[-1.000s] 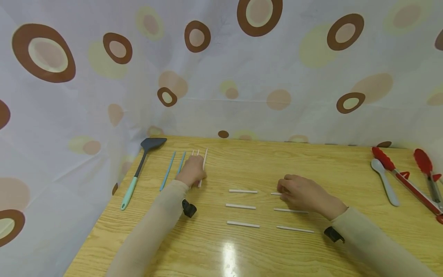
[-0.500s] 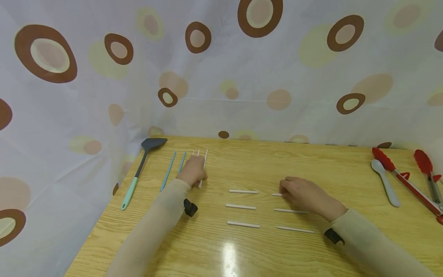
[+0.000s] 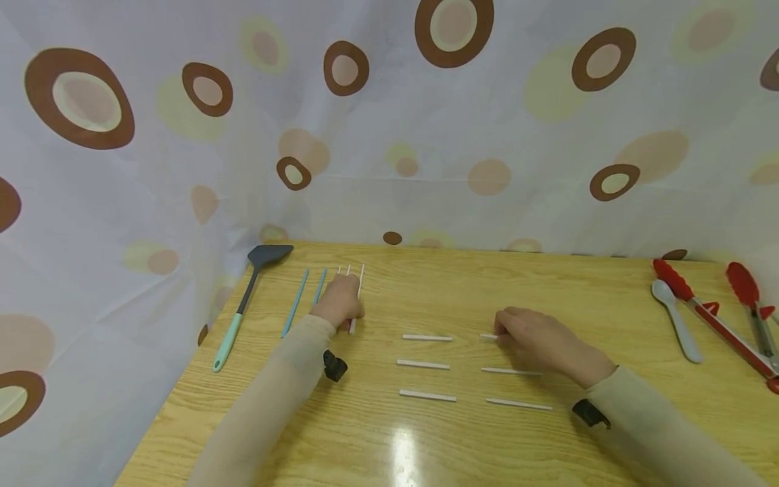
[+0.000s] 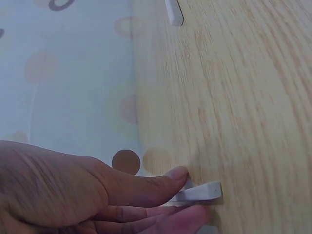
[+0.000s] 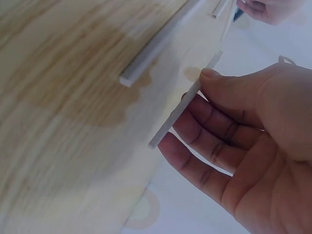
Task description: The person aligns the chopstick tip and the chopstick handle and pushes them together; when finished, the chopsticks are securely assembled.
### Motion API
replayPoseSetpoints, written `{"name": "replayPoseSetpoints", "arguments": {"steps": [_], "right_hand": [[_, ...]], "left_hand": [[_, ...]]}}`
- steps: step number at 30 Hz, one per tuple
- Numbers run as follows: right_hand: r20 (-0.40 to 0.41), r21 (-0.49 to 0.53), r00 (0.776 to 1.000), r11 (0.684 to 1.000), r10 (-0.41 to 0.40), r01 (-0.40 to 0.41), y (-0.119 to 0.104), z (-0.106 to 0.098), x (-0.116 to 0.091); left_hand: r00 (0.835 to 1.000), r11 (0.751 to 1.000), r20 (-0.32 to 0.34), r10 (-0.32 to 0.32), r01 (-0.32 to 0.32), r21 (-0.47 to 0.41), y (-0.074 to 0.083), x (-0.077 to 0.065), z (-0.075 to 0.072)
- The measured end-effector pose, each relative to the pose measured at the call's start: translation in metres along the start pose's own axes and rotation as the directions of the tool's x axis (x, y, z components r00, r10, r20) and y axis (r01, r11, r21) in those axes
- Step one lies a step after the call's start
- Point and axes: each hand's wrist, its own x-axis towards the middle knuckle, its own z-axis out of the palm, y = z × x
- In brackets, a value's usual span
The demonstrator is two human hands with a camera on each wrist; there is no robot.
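In the head view, my left hand (image 3: 338,299) is low over a row of slim sticks at the table's left. Its thumb and fingertips pinch a white stick (image 4: 200,192), whose squared end pokes out beyond them in the left wrist view. Fingers hide the middle of that row. My right hand (image 3: 538,341) pinches a shorter white stick (image 5: 168,124) between thumb and fingers, with both stick ends showing in the right wrist view. Nearer me lie two more short white sticks, a middle one (image 3: 511,370) and a front one (image 3: 518,404).
Two blue sticks, one of them the outer blue stick (image 3: 296,303), lie left of my left hand. A spatula (image 3: 239,311) is at the table's left edge. Three short white sticks (image 3: 422,364) lie mid-table. Rightward are a grey spoon (image 3: 677,321) and red tongs (image 3: 721,325); a curtain (image 3: 389,122) hangs behind.
My right hand has shifted slightly to the right, with the stick in its fingers rising a little in view. The left hand stays almost still.
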Motion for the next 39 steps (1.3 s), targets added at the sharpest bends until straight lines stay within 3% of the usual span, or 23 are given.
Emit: {"name": "replayPoseSetpoints", "arguments": {"steps": [3, 6, 9, 13, 17, 20, 25, 30, 39], "right_hand": [[-0.017, -0.003, 1.000, 1.000, -0.013, 0.013, 0.001, -0.002, 0.001], [-0.075, -0.039, 0.995, 0.997, -0.068, 0.065, 0.003, -0.004, 0.003], [-0.142, -0.084, 0.980, 0.988, -0.140, 0.129, 0.004, -0.007, 0.007], [-0.161, -0.093, 0.971, 0.982, -0.177, 0.163, 0.003, -0.015, 0.013], [-0.110, -0.071, 0.986, 0.991, -0.121, 0.114, 0.002, -0.019, 0.017], [-0.094, -0.070, 0.992, 0.994, -0.090, 0.084, 0.003, -0.020, 0.018], [-0.133, -0.077, 0.985, 0.992, -0.114, 0.105, 0.003, -0.019, 0.019], [-0.136, -0.068, 0.986, 0.993, -0.101, 0.093, 0.002, -0.021, 0.020], [-0.118, -0.064, 0.990, 0.995, -0.080, 0.073, 0.000, -0.022, 0.020]], "left_hand": [[0.996, 0.995, -0.064, 0.066, -0.061, 0.083, 0.002, -0.004, 0.000], [0.976, 0.970, -0.138, 0.168, -0.139, 0.200, 0.009, -0.009, -0.001], [0.957, 0.943, -0.145, 0.251, -0.207, 0.262, 0.022, -0.014, 0.000], [0.927, 0.904, -0.075, 0.368, -0.338, 0.260, 0.038, -0.017, 0.006], [0.883, 0.855, 0.033, 0.467, -0.461, 0.236, 0.049, -0.016, 0.019], [0.858, 0.828, 0.105, 0.503, -0.513, 0.227, 0.055, -0.014, 0.029], [0.823, 0.787, 0.155, 0.546, -0.567, 0.242, 0.060, -0.017, 0.041], [0.813, 0.760, 0.168, 0.558, -0.582, 0.289, 0.063, -0.021, 0.048], [0.819, 0.729, 0.171, 0.548, -0.568, 0.383, 0.064, -0.024, 0.051]]}}
